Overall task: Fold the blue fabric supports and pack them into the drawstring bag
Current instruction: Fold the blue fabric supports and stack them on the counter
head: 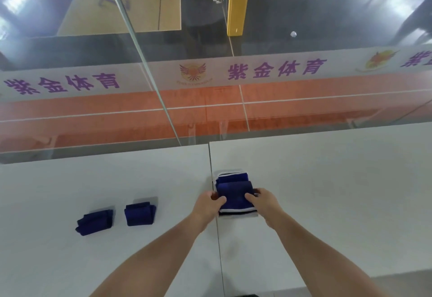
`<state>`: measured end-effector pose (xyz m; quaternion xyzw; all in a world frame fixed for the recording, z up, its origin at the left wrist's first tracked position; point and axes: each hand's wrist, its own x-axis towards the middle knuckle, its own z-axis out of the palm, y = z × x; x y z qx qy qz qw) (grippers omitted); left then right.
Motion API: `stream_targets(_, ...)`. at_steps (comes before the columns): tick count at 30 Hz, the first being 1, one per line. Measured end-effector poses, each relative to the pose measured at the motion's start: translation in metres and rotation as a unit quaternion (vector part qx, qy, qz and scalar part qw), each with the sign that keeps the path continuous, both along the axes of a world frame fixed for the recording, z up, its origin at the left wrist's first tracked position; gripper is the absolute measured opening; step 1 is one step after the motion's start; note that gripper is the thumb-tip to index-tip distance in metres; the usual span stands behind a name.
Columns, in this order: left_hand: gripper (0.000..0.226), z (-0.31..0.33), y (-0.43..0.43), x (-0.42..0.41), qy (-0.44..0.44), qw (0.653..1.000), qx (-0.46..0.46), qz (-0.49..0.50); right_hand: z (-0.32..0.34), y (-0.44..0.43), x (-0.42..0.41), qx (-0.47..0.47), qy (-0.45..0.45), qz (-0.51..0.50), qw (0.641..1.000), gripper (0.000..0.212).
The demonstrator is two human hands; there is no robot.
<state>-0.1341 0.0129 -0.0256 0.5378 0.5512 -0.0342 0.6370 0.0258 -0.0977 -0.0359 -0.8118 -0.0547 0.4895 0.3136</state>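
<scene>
A blue fabric support with white trim (235, 192) lies folded on the white table, just right of the seam between two tabletops. My left hand (209, 204) grips its left edge and my right hand (263, 201) grips its right edge, thumbs on top of the cloth. Two smaller folded blue supports rest to the left: one (139, 213) nearer the middle and one (94, 221) farther left. No drawstring bag is in view.
The white table (327, 180) is two tops joined at a seam (214, 203). A glass wall (210, 109) with a printed white band stands right behind the table's far edge, with a sports court beyond.
</scene>
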Motion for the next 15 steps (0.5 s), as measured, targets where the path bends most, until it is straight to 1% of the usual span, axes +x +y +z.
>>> stream_targets(2,0.001,-0.003,0.003,0.006,0.010,0.998,0.061,-0.008,-0.003,0.009,0.005,-0.005,-0.074,0.047,0.996,0.037)
stream_targets(3,0.005,-0.007,0.007,0.010,0.017,0.996,0.087,-0.010,-0.004,0.014,0.008,-0.004,-0.096,0.062,0.993,0.035)
stream_targets(7,0.016,-0.025,0.014,0.025,0.051,0.987,0.146,-0.043,-0.019,0.029,0.012,-0.011,-0.145,0.101,0.984,0.034)
stream_targets(8,0.023,-0.032,0.013,0.028,0.059,0.983,0.166,-0.044,-0.026,0.030,0.011,-0.020,-0.163,0.114,0.980,0.037)
stream_targets(10,0.046,-0.044,0.009,0.030,0.091,0.968,0.226,-0.049,-0.037,0.029,0.008,-0.058,-0.197,0.134,0.970,0.045)
stream_targets(12,0.059,-0.048,0.007,0.030,0.097,0.946,0.300,-0.072,-0.042,0.025,0.004,-0.080,-0.195,0.113,0.971,0.048)
stream_targets(14,0.059,-0.047,0.011,0.033,0.083,0.916,0.367,-0.136,-0.037,0.019,0.000,-0.089,-0.170,0.073,0.979,0.046)
stream_targets(15,0.058,-0.048,0.014,0.035,0.079,0.902,0.385,-0.176,-0.035,0.014,-0.003,-0.094,-0.153,0.055,0.982,0.045)
